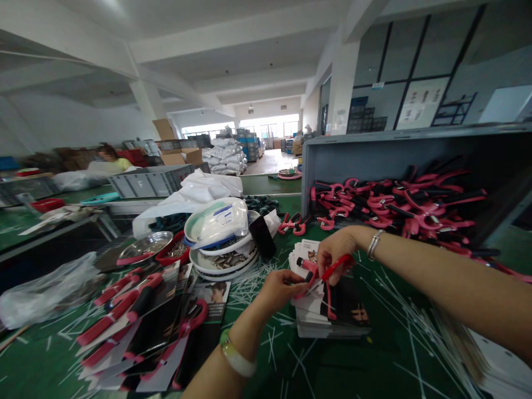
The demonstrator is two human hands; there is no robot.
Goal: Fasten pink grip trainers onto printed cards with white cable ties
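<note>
My right hand (pixel 333 256) is closed around red-handled scissors (pixel 337 267), whose blades point down and left. Close to the blades, my left hand (pixel 285 288) pinches at a pink-and-black clamp (pixel 308 267). This clamp lies on the top card of a stack of printed cards (pixel 318 328). The thin tie between the fingers and blades is too small to make out clearly. On the left, several pink-and-black clamps on cards (pixel 141 310) lie in an overlapping pile.
A grey crate (pixel 307 166) tipped toward me holds many loose clamps (pixel 394 205). White cable ties (pixel 253 282) are strewn over the green table (pixel 266 343). Stacked white basins (pixel 224 271), a phone (pixel 262 238) and a metal bowl (pixel 147 244) stand mid-left. A person (pixel 118 160) sits farther back.
</note>
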